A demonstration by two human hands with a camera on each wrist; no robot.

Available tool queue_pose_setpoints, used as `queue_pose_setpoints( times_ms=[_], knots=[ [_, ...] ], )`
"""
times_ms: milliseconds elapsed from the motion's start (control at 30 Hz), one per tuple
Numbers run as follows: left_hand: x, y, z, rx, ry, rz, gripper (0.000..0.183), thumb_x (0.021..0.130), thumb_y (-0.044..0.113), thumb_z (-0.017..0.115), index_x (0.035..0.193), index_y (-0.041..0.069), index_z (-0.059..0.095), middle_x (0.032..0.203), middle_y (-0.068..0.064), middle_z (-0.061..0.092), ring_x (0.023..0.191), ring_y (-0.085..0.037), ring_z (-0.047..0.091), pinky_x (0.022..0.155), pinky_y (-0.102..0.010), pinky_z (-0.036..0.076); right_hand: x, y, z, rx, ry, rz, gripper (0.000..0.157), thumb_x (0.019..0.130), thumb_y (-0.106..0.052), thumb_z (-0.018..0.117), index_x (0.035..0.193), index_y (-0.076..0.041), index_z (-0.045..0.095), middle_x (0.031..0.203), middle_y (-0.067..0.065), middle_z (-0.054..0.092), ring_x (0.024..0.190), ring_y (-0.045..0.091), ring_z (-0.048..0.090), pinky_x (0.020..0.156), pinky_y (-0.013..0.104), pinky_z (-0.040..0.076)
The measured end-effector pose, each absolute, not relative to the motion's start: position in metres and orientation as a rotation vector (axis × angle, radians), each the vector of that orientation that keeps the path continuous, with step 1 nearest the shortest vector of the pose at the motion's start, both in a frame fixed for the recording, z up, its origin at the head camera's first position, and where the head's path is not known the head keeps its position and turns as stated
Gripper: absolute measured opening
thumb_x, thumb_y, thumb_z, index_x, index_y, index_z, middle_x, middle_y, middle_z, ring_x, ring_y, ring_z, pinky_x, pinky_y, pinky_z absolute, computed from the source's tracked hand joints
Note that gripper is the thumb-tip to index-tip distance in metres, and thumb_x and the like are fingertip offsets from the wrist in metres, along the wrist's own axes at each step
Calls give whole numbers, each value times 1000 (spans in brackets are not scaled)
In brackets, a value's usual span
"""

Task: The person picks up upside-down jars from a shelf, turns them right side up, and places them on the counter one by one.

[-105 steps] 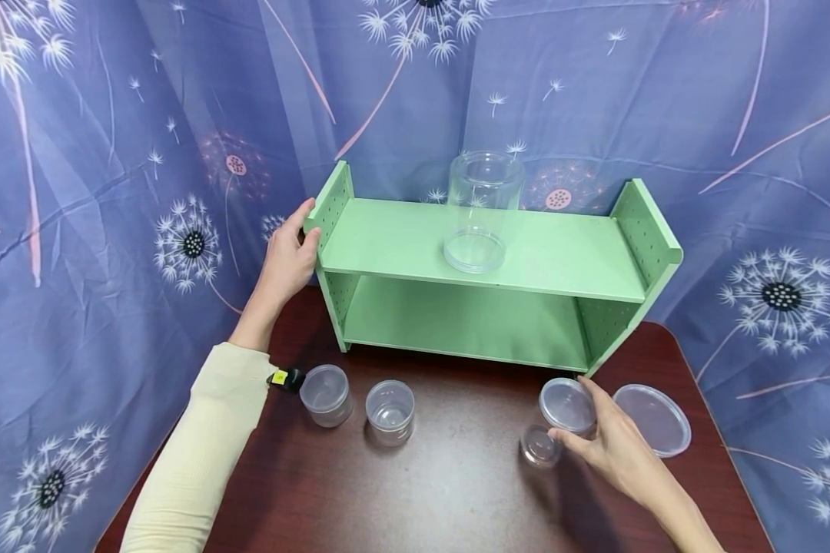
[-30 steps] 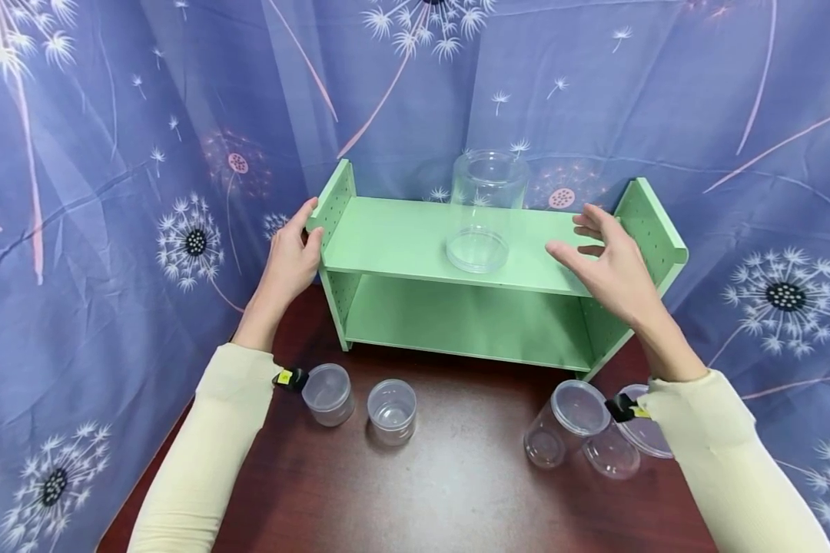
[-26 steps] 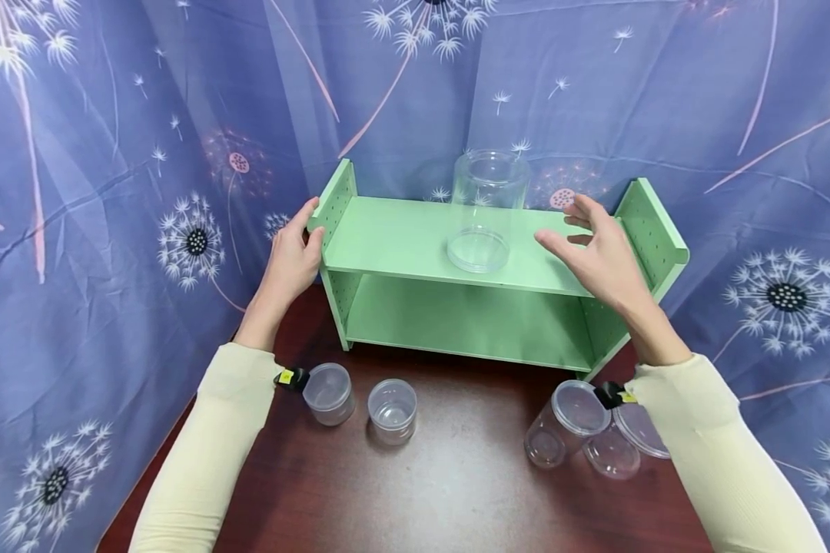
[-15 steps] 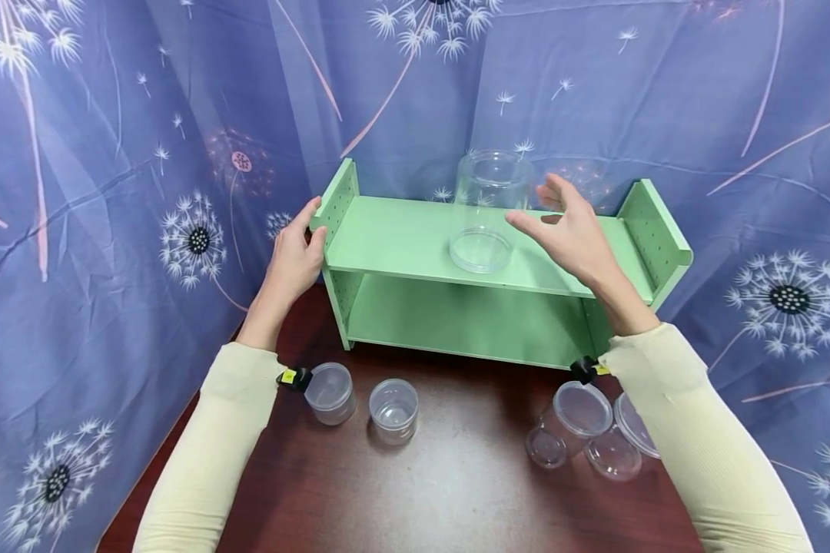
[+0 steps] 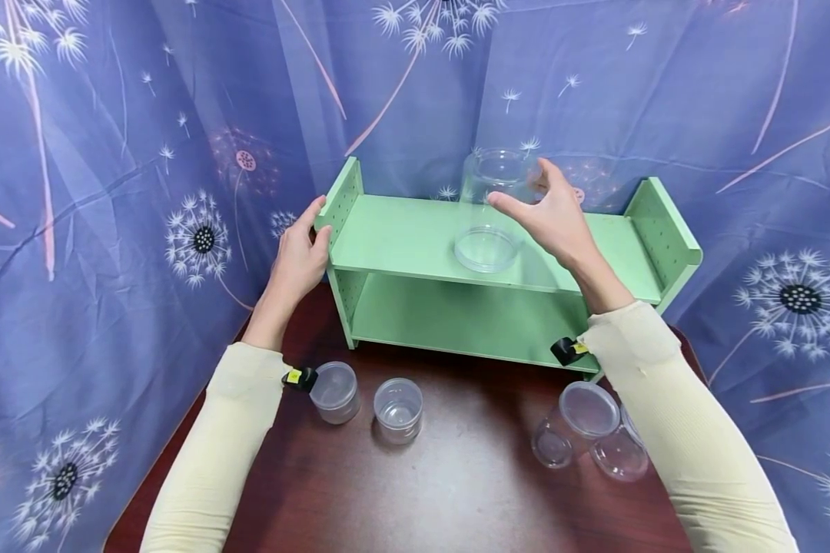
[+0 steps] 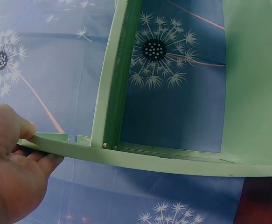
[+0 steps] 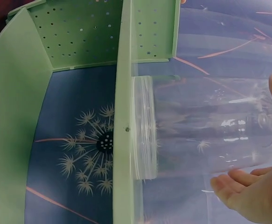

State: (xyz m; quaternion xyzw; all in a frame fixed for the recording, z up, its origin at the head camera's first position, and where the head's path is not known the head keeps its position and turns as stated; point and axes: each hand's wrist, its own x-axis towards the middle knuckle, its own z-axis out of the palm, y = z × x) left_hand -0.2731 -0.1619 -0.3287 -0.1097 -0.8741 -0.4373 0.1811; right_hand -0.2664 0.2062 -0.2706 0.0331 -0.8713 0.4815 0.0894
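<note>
My left hand (image 5: 300,253) grips the upper left edge of the green two-tier shelf (image 5: 415,230). In the left wrist view its thumb lies over the side panel and the fingers curl beneath. A tall clear plastic jar (image 5: 486,219) stands on the upper tier, its ridged wide end down. My right hand (image 5: 556,215) is at the jar's upper part, thumb in front and fingertips at the far right side. In the right wrist view the fingers (image 7: 233,182) are spread along the jar's side, loosely bent, with the thumb opposite.
Two small clear jars (image 5: 399,411) (image 5: 335,392) stand on the dark red table (image 5: 449,507) at left. At right are a taller lidded jar (image 5: 590,409) and another clear jar (image 5: 620,455), partly behind the right sleeve. A blue dandelion-print curtain (image 5: 145,269) surrounds the table.
My right hand has left the jar on the right of the table, risen to the upper tier and moved left to the tall jar. My left hand keeps its grip on the shelf.
</note>
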Motion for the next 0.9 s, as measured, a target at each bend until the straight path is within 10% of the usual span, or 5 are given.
queue_pose_setpoints(
  times_ms=[367, 733, 900],
  knots=[
    [-273, -160, -330, -317, -2465, -1244, 54, 107, 13, 51, 160, 10, 40, 158, -15, 45, 67, -26, 40, 68, -38, 39, -273, 201, -275, 169, -2505, 1486, 105, 81, -57, 82, 159, -13, 29, 147, 8, 45, 126, 20, 48, 103, 42, 44],
    [-273, -161, -330, -303, -2461, -1276, 54, 107, 15, 51, 160, 12, 40, 157, -14, 47, 77, -28, 46, 80, -39, 43, -273, 201, -279, 197, -2457, 1524, 100, 83, -52, 83, 159, -13, 31, 147, 6, 46, 127, 19, 49, 106, 41, 44],
    [-274, -162, -330, -300, -2443, -1338, 54, 107, 15, 51, 160, 14, 40, 100, -18, 64, 63, -16, 40, 64, -31, 39, -266, 205, -277, 196, -2429, 1556, 100, 84, -52, 83, 161, -17, 29, 151, 2, 47, 133, 20, 50, 109, 41, 44]
  ],
)
